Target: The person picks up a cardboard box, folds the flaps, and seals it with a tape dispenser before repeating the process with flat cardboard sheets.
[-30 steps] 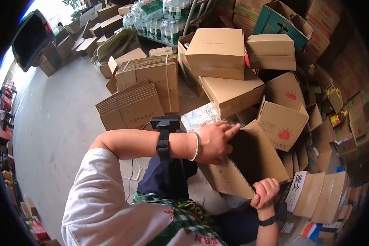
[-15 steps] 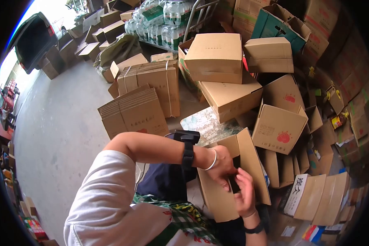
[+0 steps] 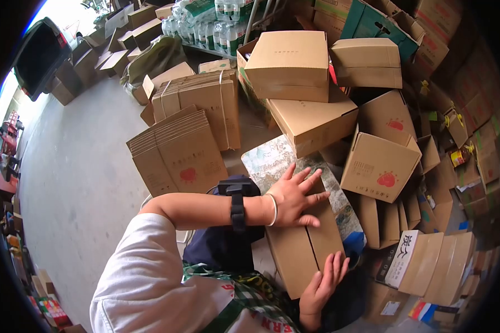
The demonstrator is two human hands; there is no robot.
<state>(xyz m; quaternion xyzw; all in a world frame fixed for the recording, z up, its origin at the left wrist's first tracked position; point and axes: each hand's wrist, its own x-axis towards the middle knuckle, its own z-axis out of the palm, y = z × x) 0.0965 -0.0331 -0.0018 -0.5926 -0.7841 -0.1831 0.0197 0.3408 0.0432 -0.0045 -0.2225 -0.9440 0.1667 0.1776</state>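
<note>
A plain brown cardboard box point(image 3: 293, 261) lies in front of me with its top flaps folded down, a thin dark seam between them. My left hand point(image 3: 296, 201), a pale bracelet at its wrist, is spread flat across the far part of the top. At the near right corner, my right hand point(image 3: 323, 286) rests with fingers stretched along the edge and thumb apart on the flap. A marbled board point(image 3: 266, 161) shows behind and beside the box. Something blue point(image 3: 354, 243) lies at the board's right end.
Tied stacks of flattened cartons point(image 3: 175, 150) stand to the left. Finished-looking boxes point(image 3: 287, 64) are piled ahead, and strawberry-printed boxes point(image 3: 380, 166) lean at the right. Packs of bottled water point(image 3: 214, 34) sit on a trolley behind. Grey floor point(image 3: 78, 183) stretches along the left.
The upright flaps have been folded down, so the box top is now shut. My left hand has opened out flat on it, and my right hand has moved down to the near corner.
</note>
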